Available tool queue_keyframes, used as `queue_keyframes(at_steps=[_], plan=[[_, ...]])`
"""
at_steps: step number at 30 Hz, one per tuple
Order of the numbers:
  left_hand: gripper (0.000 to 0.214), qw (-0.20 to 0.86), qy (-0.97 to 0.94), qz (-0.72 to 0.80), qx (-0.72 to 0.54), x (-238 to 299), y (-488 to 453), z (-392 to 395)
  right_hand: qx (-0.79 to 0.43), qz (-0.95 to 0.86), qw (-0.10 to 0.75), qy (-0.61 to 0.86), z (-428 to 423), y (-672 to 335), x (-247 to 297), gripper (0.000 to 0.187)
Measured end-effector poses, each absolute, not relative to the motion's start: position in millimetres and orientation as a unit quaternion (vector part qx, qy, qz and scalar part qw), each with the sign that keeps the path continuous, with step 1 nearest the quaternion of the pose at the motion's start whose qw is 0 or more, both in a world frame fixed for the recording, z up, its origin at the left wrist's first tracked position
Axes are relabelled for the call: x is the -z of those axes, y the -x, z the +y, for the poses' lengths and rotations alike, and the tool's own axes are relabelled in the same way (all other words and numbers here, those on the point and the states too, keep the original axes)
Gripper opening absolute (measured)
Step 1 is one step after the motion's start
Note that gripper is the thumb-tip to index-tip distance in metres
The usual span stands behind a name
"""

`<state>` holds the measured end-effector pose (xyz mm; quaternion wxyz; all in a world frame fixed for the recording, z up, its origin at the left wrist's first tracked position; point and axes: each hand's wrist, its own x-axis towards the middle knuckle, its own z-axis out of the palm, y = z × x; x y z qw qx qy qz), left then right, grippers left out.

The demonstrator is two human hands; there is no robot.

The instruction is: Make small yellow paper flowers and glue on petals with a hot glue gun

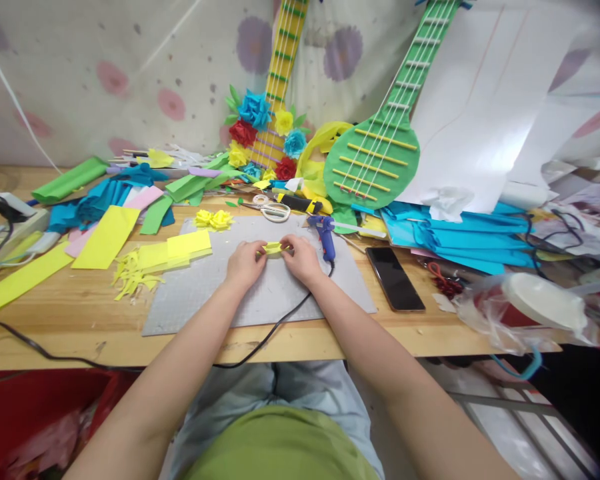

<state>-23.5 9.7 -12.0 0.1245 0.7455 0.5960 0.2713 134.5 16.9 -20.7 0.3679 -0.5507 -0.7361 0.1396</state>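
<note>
Between my two hands is a small piece of yellow crepe paper (273, 248), held above the grey cutting mat (190, 313). My left hand (246, 263) pinches its left end, and my right hand (301, 259) pinches its right end. Just right of my right hand lies a blue hot glue gun (325, 239) with its black cord running under my right forearm. To the left of my hands are a yellow paper flower (214, 220), yellow paper rectangles (190, 245) and fringed yellow scraps (135, 270). White-handled scissors (276, 212) rest beyond my hands.
A green paper instrument (373, 163) and a yellow one with paper flowers (273, 127) lean at the back. A phone (395, 279) lies right of the mat. Blue crepe paper (455, 233) is piled at right, a plastic-wrapped cup (535, 307) near the edge, a power strip (15, 230) at left.
</note>
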Motion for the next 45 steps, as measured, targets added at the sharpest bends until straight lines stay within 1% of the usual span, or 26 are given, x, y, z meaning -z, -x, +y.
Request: queue_keyframes(at_steps=[4, 10, 13, 18, 22, 32, 37, 41, 45], plan=[[0.032, 0.139, -0.727, 0.614, -0.272, 12.5, 23.3, 11.6, -0.182, -0.712, 0.372, 0.567, 19.6, -134.1, 22.7, 0.020], [0.034, 0.152, -0.694, 0.644, -0.283, 12.5, 19.9, 14.4, -0.209, -0.679, 0.365, 0.601, 25.3, -128.9, 27.0, 0.022], [0.034, 0.141, -0.679, 0.666, -0.275, 11.3, 16.0, 15.1, -0.191, -0.674, 0.356, 0.619, 24.2, -125.5, 25.2, 0.023], [0.039, 0.105, -0.668, 0.693, -0.252, 9.7, 10.1, 16.2, -0.131, -0.689, 0.322, 0.636, 21.2, -120.1, 22.2, 0.028], [0.040, 0.091, -0.670, 0.693, -0.251, 10.8, 9.3, 16.6, -0.097, -0.702, 0.300, 0.638, 20.6, -117.9, 21.9, 0.027], [0.028, 0.099, -0.665, 0.699, -0.242, 8.6, 8.9, 15.4, -0.076, -0.715, 0.279, 0.637, 18.6, -116.8, 19.6, 0.020], [0.013, 0.071, -0.715, 0.666, -0.201, 6.4, 9.7, 13.4, -0.041, -0.734, 0.242, 0.634, 16.5, -115.6, 19.9, 0.017], [0.019, 0.041, -0.747, 0.630, -0.207, 7.9, 11.9, 13.7, -0.034, -0.743, 0.232, 0.627, 16.1, -115.7, 20.9, 0.018], [0.017, 0.037, -0.740, 0.635, -0.220, 10.1, 12.7, 15.0, -0.031, -0.740, 0.229, 0.631, 15.4, -114.4, 19.9, 0.017]])
